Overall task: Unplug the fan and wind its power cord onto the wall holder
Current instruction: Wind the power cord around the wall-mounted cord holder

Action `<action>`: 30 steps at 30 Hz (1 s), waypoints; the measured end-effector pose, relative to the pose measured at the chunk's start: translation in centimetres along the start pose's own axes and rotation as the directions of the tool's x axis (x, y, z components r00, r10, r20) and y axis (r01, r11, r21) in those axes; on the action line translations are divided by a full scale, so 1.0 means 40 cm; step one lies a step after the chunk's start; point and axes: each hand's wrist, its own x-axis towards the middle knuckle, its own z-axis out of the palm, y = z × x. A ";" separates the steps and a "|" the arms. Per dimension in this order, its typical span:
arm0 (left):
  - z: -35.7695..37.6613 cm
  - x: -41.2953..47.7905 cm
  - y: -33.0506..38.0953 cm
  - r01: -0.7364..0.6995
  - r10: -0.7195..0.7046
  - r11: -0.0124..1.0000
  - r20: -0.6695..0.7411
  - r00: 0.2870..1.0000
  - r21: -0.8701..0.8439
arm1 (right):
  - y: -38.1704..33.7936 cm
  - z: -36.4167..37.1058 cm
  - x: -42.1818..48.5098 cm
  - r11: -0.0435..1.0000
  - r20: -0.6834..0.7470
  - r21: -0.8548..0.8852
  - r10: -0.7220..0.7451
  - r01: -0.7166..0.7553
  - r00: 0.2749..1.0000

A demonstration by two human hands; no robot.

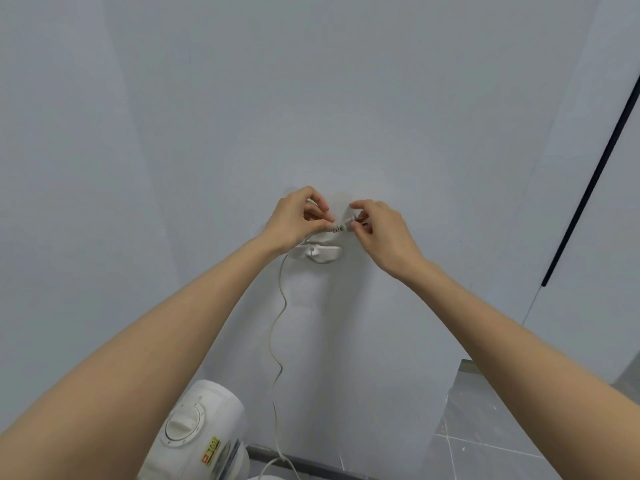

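White plug (341, 227) pinched between left hand (294, 220) and right hand (379, 230), above wall holder (318, 252).

The holder (318, 251) shows only its lower bar; its upper part is hidden behind the left hand (292, 220) and right hand (379, 232). The plug (343, 227) lies pinched between the fingertips, its prongs too small and blurred to tell. The fan (199, 434), at 7 o'clock, is cut off by the bottom edge, as is the cord (277, 341) at 6 o'clock.
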 end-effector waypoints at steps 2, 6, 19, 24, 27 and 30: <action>-0.005 -0.011 -0.011 0.007 -0.002 0.999 -0.116 0.993 0.045 | 0.016 0.004 -0.011 0.999 0.028 -0.047 0.011 -0.009 1.000; -0.027 -0.051 -0.048 0.061 -0.035 0.992 -0.218 0.975 0.114 | 0.041 0.005 -0.039 0.993 0.058 -0.114 0.040 -0.033 0.998; -0.031 -0.098 -0.135 0.136 -0.115 0.926 -0.082 0.990 0.352 | -0.058 -0.022 0.012 0.988 -0.071 -0.041 -0.149 0.147 0.986; -0.024 -0.100 -0.143 0.184 -0.157 0.937 -0.113 0.981 0.296 | -0.050 -0.008 0.006 0.982 -0.217 0.179 -0.029 0.069 0.976; -0.013 -0.102 -0.146 0.232 -0.200 0.939 -0.146 0.969 0.255 | -0.009 0.005 -0.030 0.990 -0.285 0.143 0.055 -0.014 0.957; -0.003 -0.103 -0.153 0.263 -0.231 0.935 -0.156 0.960 0.237 | 0.038 0.025 -0.073 0.993 -0.244 0.051 0.116 -0.107 0.963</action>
